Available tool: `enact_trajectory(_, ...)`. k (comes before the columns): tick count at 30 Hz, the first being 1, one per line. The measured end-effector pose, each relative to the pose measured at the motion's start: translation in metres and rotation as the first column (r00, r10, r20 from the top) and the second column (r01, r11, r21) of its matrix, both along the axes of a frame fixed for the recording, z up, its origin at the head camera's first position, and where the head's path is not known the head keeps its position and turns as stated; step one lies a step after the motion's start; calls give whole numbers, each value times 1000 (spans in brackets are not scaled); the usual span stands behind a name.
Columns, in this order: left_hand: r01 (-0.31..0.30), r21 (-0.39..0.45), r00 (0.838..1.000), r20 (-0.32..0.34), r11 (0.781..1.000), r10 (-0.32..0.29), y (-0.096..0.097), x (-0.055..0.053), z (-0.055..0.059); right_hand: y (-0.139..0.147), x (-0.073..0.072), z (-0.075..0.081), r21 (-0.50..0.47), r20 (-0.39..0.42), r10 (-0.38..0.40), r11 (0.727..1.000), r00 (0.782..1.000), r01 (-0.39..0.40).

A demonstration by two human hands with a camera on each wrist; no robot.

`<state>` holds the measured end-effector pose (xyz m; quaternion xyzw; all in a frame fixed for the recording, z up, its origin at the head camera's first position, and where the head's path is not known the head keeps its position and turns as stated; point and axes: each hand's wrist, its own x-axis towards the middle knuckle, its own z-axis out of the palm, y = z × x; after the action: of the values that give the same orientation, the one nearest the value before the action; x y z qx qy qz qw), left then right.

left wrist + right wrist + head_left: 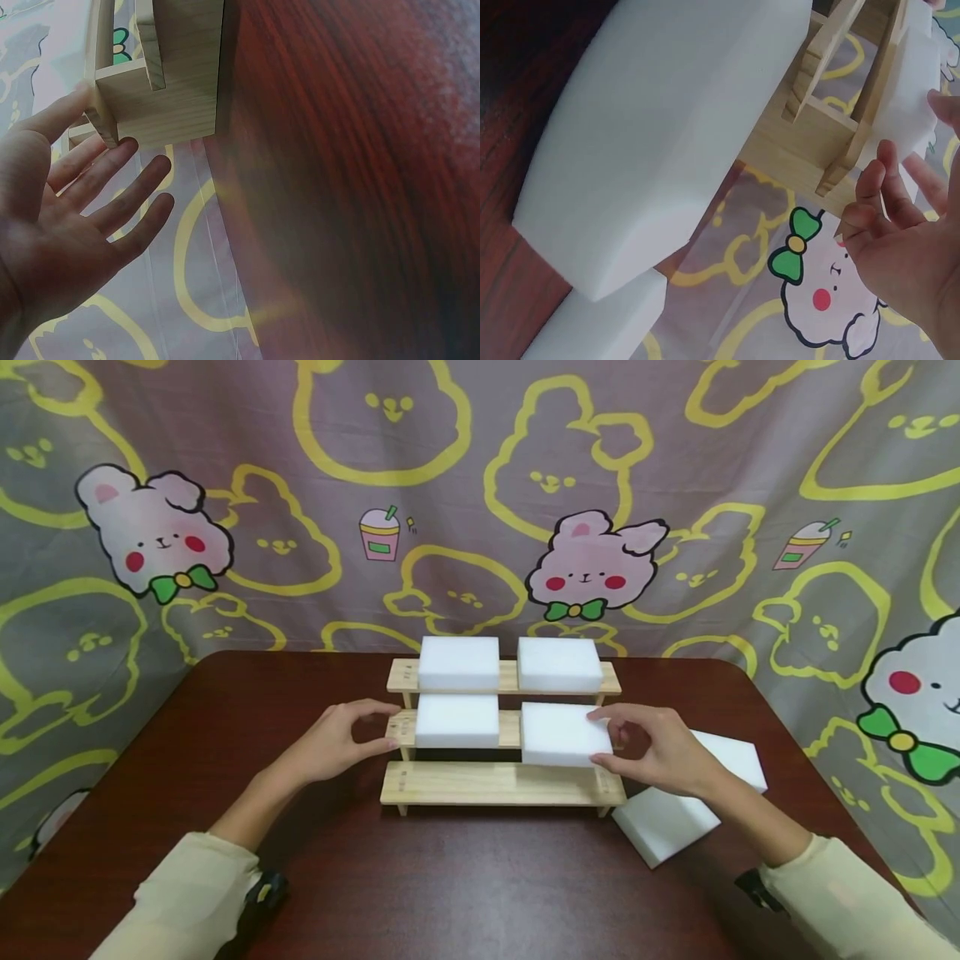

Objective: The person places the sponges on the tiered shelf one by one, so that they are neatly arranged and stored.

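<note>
A three-tier wooden display stand (450, 785) stands on the table. My left hand (330, 743) holds the left end of its middle tier between thumb and index finger; the other fingers stay loosely extended in the left wrist view. On the right of that tier, my right hand (656, 747) pinches a white foam block (562, 735) at its right end, thumb at the front corner and index finger at the back. Another white block (457, 720) sits left of it. The top tier carries a left block (459, 662) and a right block (559, 662).
Right of the stand, a loose white block (667, 822) lies on the dark red-brown table (480, 885), with another block (731, 758) behind it, partly hidden by my right arm. A cartoon-printed curtain (465, 460) hangs behind the table.
</note>
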<state>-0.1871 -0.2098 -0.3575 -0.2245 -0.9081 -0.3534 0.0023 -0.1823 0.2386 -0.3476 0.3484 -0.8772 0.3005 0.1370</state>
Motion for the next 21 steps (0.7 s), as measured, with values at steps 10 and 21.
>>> enact_trajectory(10,6,4,1000,-1,1000,-6,0,0,-1,-3,-4,-2,-11,13,-11,1000,1000,11)
enact_trajectory(21,5,3,1000,3,1000,-5,1,2,3,-4,-9,-2,-16,49,-36,999,998,37)
